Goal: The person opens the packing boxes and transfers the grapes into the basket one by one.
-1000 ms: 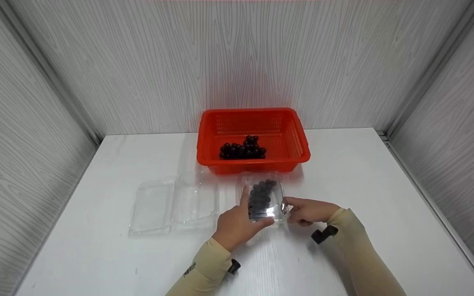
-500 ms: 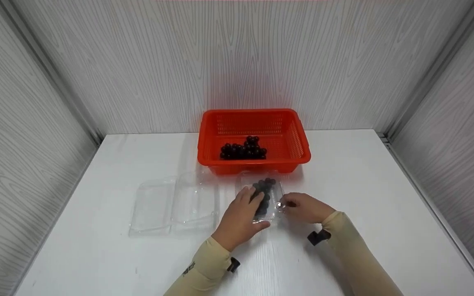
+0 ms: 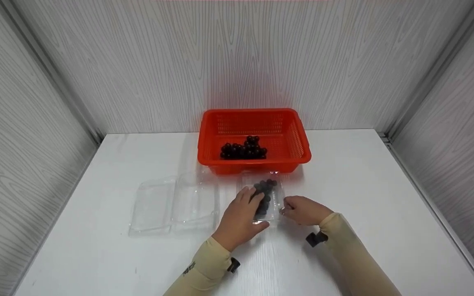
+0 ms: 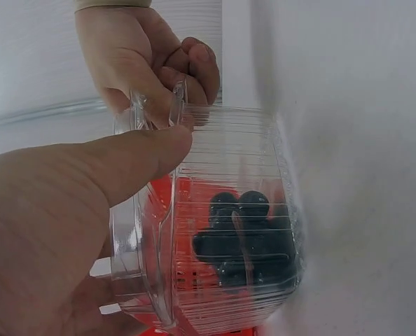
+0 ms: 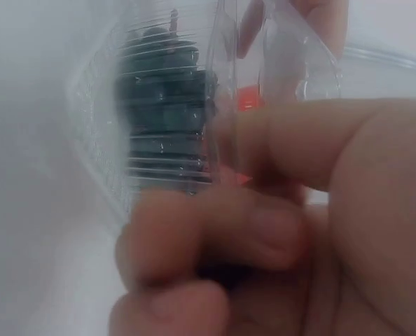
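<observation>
A see-through plastic clamshell box [image 3: 276, 207] with a bunch of dark grapes [image 3: 266, 187] inside lies on the white table in the head view. My left hand [image 3: 239, 222] rests on its lid with spread fingers, the thumb lying along the front edge. In the left wrist view that thumb [image 4: 141, 159] presses against the rim, and the grapes [image 4: 246, 241] show through the ribbed wall. At the box's right side, my right hand [image 3: 305, 210] pinches the rim with its other fingers curled, as the right wrist view also shows. Part of the lid is hidden under my left hand.
A red plastic basket [image 3: 257, 167] stands right behind the box, with dark grapes [image 3: 243, 151] in it. Left of my hands lies another see-through clamshell box [image 3: 196, 201], spread flat with a second half [image 3: 152, 207] beside it. Patterned panels enclose the table's back and sides.
My left hand's fingers have come down from the box's left edge onto the lid. My right hand's pointing finger has curled in, and the hand works along the right rim.
</observation>
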`<state>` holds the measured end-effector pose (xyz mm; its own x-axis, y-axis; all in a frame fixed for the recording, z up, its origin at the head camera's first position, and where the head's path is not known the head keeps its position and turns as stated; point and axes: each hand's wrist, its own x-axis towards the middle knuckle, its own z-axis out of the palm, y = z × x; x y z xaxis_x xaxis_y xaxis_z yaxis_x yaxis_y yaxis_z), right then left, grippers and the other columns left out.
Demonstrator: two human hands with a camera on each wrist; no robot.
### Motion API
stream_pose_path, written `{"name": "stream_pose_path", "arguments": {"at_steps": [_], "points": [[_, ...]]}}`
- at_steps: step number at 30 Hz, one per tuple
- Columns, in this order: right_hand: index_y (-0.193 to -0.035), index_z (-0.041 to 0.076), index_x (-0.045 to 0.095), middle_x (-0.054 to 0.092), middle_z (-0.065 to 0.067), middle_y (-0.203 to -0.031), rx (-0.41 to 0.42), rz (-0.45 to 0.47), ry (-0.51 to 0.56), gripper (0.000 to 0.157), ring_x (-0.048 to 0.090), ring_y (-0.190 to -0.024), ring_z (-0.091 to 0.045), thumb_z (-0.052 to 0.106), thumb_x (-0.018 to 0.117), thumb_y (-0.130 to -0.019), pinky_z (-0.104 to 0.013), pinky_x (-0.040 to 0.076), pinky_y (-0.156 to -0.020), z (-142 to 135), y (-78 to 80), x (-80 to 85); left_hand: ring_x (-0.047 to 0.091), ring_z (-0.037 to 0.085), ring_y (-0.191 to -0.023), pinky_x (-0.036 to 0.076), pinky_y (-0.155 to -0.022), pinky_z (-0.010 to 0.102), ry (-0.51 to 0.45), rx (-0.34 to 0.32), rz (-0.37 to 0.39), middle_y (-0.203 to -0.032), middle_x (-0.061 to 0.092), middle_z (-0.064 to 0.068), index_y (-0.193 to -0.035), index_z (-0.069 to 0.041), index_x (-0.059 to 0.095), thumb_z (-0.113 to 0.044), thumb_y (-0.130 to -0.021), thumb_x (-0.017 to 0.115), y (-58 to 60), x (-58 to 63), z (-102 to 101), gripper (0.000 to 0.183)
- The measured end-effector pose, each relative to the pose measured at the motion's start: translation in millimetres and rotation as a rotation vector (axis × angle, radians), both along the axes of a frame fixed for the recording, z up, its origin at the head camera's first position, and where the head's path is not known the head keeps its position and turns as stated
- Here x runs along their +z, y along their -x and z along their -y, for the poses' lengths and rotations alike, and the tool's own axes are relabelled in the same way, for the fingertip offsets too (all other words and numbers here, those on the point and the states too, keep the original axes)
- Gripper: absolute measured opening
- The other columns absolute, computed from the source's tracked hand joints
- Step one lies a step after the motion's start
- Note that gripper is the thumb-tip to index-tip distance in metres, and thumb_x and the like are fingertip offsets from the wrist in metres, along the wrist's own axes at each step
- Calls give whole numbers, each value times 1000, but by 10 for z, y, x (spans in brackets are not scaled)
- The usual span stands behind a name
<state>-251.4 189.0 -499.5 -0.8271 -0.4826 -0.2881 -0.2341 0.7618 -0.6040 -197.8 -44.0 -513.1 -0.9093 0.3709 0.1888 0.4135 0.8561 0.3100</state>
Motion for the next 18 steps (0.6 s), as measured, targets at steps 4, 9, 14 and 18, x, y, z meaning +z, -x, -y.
{"name": "stream_pose_path", "arguments": {"at_steps": [4,9,14,18], "points": [[-86,13,59,50,1,-72,40,-61,-15,17,50,-72,-17,19,61,-102,-34,43,-68,2,8,5,36,31,-150,38,-119,45,-11,6,-4,-156,46,12,-151,-12,52,-51,-88,79,-3,3,-6,79],[-77,11,55,45,3,-68,73,-121,-10,19,45,-69,-16,14,59,-96,-33,39,-66,3,22,-15,39,29,-147,40,-117,45,-24,17,-6,-154,48,11,-149,-13,53,-52,-89,77,-4,-8,-17,76],[-78,12,57,45,3,-68,48,-102,-6,18,46,-69,-16,14,59,-96,-33,40,-66,12,16,-18,39,29,-148,40,-117,45,-34,17,-9,-154,48,12,-149,-12,53,-50,-90,76,-9,-7,-14,74],[-80,12,59,46,2,-68,28,-78,-13,17,47,-68,-16,14,59,-97,-33,41,-66,15,18,-26,40,30,-147,41,-117,44,-64,9,-19,-153,49,13,-148,-12,54,-47,-90,77,-18,3,-10,72]]}}
